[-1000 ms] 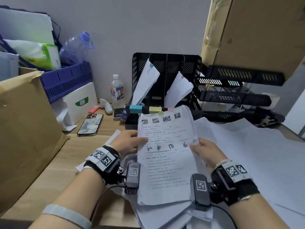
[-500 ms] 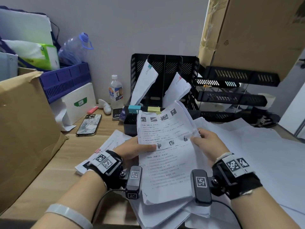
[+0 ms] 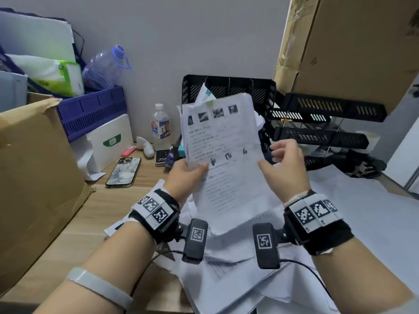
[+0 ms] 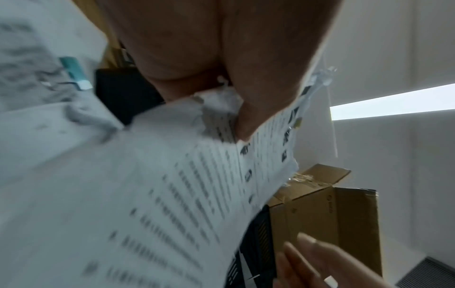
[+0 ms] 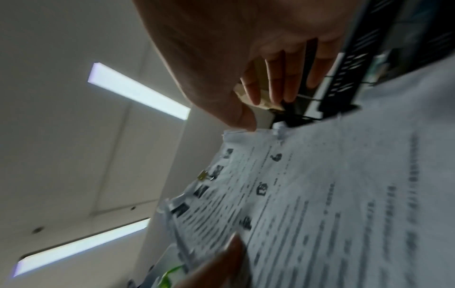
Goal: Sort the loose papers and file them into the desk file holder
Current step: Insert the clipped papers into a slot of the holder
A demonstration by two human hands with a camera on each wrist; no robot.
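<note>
Left hand point(image 3: 186, 175) pinches printed sheets point(image 3: 224, 159) upright before file holder point(image 3: 229, 87); right hand point(image 3: 283, 168) spread, just beside them.

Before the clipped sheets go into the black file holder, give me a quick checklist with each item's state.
1. Left hand grips the clipped sheets at their left edge: ok.
2. Right hand holding the sheets: not ok, fingers spread, thumb just at the edge.
3. Clip on the top edge: ok.
4. File holder directly behind the sheets: ok.
5. Free slot in the holder: cannot tell, sheets hide it.
</note>
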